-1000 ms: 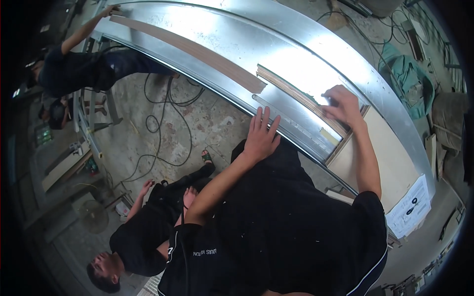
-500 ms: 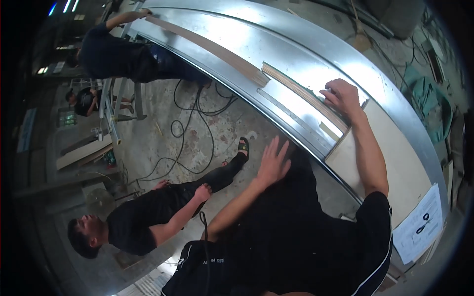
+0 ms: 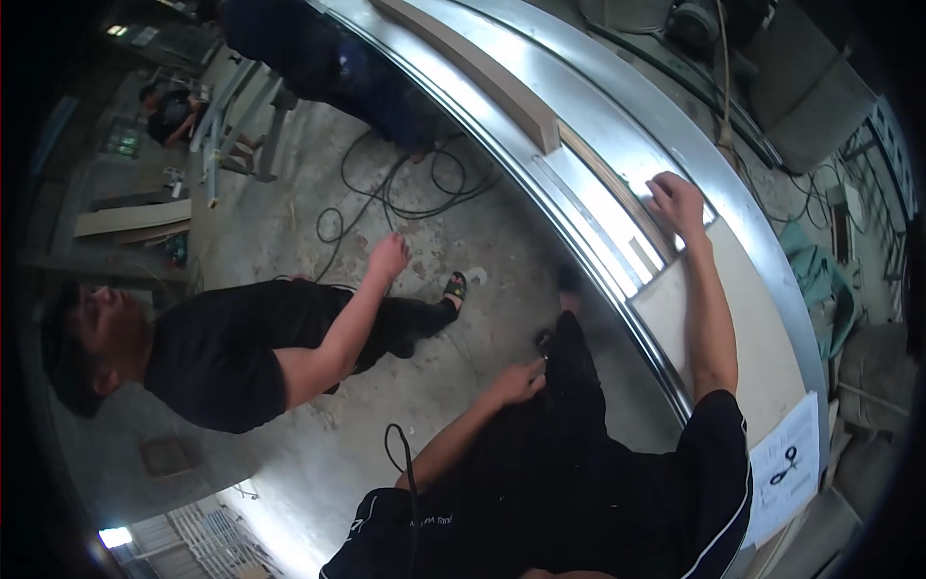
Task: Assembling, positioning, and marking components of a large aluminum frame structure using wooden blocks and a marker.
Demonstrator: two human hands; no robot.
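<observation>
Toward the upper right of the frame, the right hand [image 3: 678,203] rests fingers-spread on a pale, flat board [image 3: 743,328] lying on the shiny metal tabletop [image 3: 617,125], its grip unclosed. Left hand [image 3: 518,382] hangs loosely curled, empty, at centre.

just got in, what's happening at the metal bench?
The person stands at a long shiny metal bench. Their right hand rests flat on a pale board lying on the bench, near a wooden strip. Their left hand hangs empty at the thigh, off the bench. A co-worker in a black shirt stands on the concrete floor beside them, arm raised, with cables looped behind.
</observation>
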